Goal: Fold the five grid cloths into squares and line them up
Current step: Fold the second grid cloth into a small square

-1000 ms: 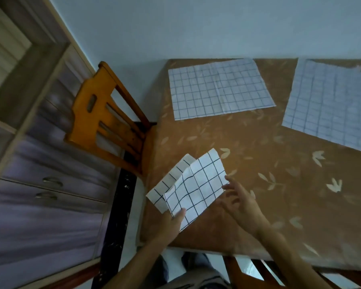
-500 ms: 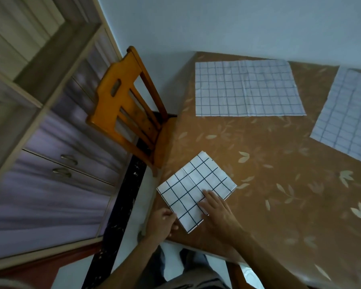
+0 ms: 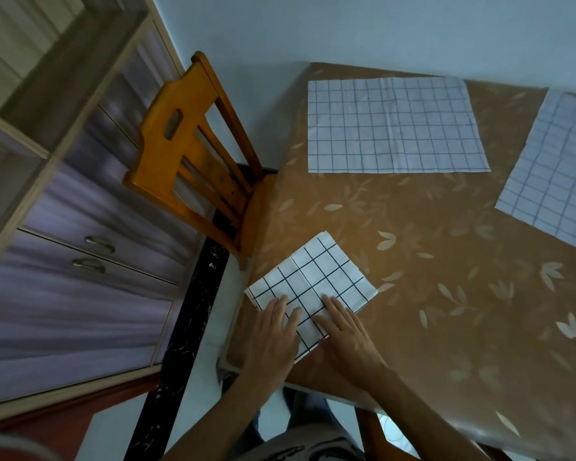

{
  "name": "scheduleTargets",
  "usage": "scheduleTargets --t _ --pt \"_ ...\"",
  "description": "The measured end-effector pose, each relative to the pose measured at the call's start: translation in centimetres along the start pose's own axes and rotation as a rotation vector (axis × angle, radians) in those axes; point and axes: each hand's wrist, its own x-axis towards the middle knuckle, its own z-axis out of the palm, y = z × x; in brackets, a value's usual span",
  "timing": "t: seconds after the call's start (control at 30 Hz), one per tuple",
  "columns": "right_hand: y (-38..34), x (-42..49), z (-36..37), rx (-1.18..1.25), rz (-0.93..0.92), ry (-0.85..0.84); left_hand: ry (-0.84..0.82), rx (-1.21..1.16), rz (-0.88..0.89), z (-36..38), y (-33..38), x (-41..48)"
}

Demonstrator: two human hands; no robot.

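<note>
Both hands flat, fingers straight, pressing folded cloth at near-left corner of surface. Left hand on cloth's left part, right hand beside it, forearms converging.

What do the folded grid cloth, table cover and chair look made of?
The folded grid cloth looks like thin matte fabric: crease lines and layered edges show. The table cover is probably vinyl or oilcloth, with printed leaves and a soft sheen. The chair is likely varnished wood, orange-brown with glossy slats.
</note>
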Motion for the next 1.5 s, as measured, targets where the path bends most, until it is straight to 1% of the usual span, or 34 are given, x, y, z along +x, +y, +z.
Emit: scheduleTargets --t 0.07,0.13,0.2,0.33,0.47,0.53,0.63,0.73,0.83,0.9,0.97,1.0,1.07,1.13,1.27,1.4,1.5 --pt "-0.1 0.2 -0.1 0.002 -0.002 0.023 -0.136 0.047 -0.03 0.8 0.2 -0.1" --pt "-0.3 0.7 0.1 -0.018 0.002 0.054 -0.171 0.061 -0.032 1.4 0.1 -0.4" --pt "-0.9 1.6 0.5 -0.039 0.019 0.062 -0.152 0.075 -0.017 1.8 -0.2 -0.6" --pt "-1.6 3.1 1.3 -0.034 0.098 -0.019 -0.123 0.116 -0.009 2.1 -0.7 -1.1" --pt "0.6 2.5 1.3 -0.156 0.045 -0.071 -0.082 0.132 -0.049 1.9 -1.5 -2.2" --pt "2.4 2.3 0.7 -0.202 0.082 -0.063 -0.075 0.145 -0.061 1.8 -1.7 -2.3" --pt "5.0 2.1 -0.7 -0.235 0.194 -0.035 -0.091 0.155 -0.057 1.6 -1.7 -2.2" --pt "6.1 2.2 -1.7 -0.244 0.255 -0.027 -0.111 0.173 -0.055 1.1 -1.6 -2.1" --pt "5.4 2.4 -1.9 -0.202 0.273 -0.004 -0.149 0.181 -0.06 0.4 -1.1 -1.8" --pt "4.6 2.3 -2.2 -0.106 0.316 0.037 -0.146 0.162 -0.062 -0.3 -0.6 -1.4" --pt "3.6 1.9 -3.0 0.034 0.378 0.103 -0.106 0.154 0.009 -0.8 -0.1 -0.9" --pt "3.2 1.6 -3.5 0.087 0.404 0.147 -0.084 0.146 0.078 -1.0 0.3 -0.6" --pt "2.5 0.6 -4.2 0.139 0.454 0.214 -0.065 0.112 0.236 -1.2 1.7 0.1" --pt "2.1 -0.8 -4.4 0.168 0.493 0.249 -0.071 0.083 0.327 -1.0 3.3 1.2" --pt "1.1 -4.3 -4.4 0.214 0.506 0.233 -0.066 0.029 0.34 -0.5 5.8 4.0" --pt "-0.8 -7.5 -4.2 0.217 0.568 0.268 -0.131 0.003 0.316 -0.8 6.3 6.1" --pt "-1.5 -8.7 -4.1 0.272 0.651 0.221 -0.172 0.045 0.366 -0.7 5.8 6.3"
